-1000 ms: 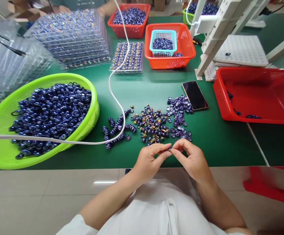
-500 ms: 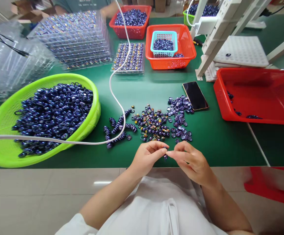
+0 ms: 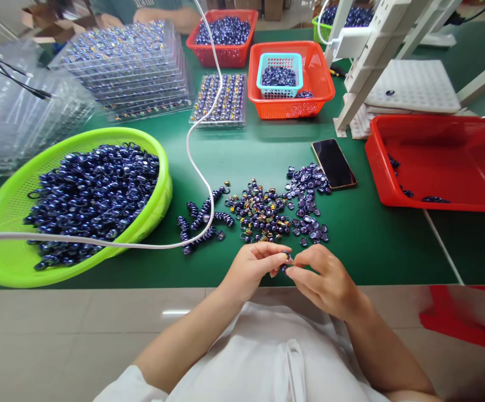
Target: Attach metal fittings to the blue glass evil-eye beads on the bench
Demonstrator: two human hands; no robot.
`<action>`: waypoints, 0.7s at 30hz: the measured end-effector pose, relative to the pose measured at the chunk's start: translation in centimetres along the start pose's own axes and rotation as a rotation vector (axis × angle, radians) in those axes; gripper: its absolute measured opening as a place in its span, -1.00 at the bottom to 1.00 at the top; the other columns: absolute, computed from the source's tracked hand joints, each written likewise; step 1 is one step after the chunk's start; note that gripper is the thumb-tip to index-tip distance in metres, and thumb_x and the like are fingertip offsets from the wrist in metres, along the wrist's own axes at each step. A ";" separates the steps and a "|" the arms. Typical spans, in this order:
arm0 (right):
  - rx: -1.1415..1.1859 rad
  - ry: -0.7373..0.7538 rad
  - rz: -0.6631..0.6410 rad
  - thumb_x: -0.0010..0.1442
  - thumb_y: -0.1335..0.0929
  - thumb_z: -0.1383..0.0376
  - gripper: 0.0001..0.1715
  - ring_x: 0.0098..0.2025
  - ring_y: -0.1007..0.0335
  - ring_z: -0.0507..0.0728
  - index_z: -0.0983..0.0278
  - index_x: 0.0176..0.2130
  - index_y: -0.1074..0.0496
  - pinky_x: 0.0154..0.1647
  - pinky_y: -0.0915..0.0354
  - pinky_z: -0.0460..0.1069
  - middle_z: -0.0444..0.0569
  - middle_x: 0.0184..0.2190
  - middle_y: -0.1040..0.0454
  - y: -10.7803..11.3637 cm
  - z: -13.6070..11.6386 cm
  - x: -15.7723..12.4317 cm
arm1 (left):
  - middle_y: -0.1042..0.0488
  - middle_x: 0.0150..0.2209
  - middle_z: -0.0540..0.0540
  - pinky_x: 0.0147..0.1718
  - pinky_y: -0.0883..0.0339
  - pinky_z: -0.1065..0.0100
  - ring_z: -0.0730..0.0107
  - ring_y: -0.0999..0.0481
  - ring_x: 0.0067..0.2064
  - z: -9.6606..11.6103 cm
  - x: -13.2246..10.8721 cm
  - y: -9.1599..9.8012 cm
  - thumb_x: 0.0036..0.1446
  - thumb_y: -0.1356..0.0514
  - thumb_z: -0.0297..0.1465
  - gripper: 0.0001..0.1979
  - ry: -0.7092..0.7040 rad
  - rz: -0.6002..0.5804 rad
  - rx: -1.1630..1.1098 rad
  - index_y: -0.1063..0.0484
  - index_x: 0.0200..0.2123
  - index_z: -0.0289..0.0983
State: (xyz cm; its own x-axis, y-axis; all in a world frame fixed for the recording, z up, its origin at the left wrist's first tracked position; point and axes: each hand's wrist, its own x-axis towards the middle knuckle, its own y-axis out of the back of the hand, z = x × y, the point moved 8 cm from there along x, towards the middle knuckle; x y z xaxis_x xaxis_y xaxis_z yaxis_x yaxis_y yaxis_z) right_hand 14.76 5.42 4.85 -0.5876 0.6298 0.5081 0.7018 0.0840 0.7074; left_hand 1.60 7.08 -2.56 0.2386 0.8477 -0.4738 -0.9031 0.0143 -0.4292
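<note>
One dark trinket (image 3: 284,268), long axis front-to-back

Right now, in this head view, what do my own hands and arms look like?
Your left hand and right hand are bare, with no gloves, rings or watch visible. A white sleeve ends near the left elbow. It matches your white top, which has a white tie in front.

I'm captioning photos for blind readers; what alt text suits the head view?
A person's left hand and right hand meet at small shiny dark pieces over a green table. Beyond lie loose parts, a heaped lime-green basket to their left, a smartphone right.
</note>
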 end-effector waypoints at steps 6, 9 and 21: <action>0.107 -0.214 0.117 0.21 -0.35 0.52 -0.65 -0.19 -0.49 0.12 0.19 -0.05 -0.37 -0.15 -0.41 0.04 -0.03 -0.23 -0.55 0.7 1.7 -0.7 | -0.61 -0.45 -0.06 -0.47 -0.37 0.47 0.48 -0.49 -0.46 1.1 -0.2 0.0 -0.09 -0.47 -0.33 -0.72 -0.056 0.030 0.074 -0.64 -0.26 -0.31; 0.114 -0.243 0.176 0.21 -0.36 0.53 -0.65 -0.18 -0.50 0.11 0.18 -0.05 -0.40 -0.17 -0.43 0.01 -0.04 -0.22 -0.54 0.9 1.8 -1.0 | -0.61 -0.48 -0.05 -0.46 -0.41 0.48 0.48 -0.51 -0.46 1.2 -0.3 0.1 -0.09 -0.47 -0.35 -0.78 -0.068 0.043 0.093 -0.64 -0.33 -0.30; 0.106 -0.192 0.196 0.19 -0.38 0.56 -0.56 -0.22 -0.47 0.13 0.20 0.02 -0.44 -0.22 -0.40 0.05 0.01 -0.21 -0.53 0.5 1.0 -0.8 | -0.66 -0.36 -0.10 -0.38 -0.43 0.44 0.38 -0.57 -0.36 2.8 -1.7 -0.3 0.03 -0.37 -0.47 -0.85 -0.373 0.060 0.387 -0.70 -0.28 -0.20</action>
State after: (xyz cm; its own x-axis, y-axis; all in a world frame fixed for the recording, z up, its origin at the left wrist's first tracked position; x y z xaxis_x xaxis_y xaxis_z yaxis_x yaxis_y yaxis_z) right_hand 15.96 5.78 4.29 -0.3565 0.7759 0.5205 0.8385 0.0199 0.5446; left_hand 0.52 7.13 0.48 0.1036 0.9827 -0.1534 -0.9936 0.0951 -0.0614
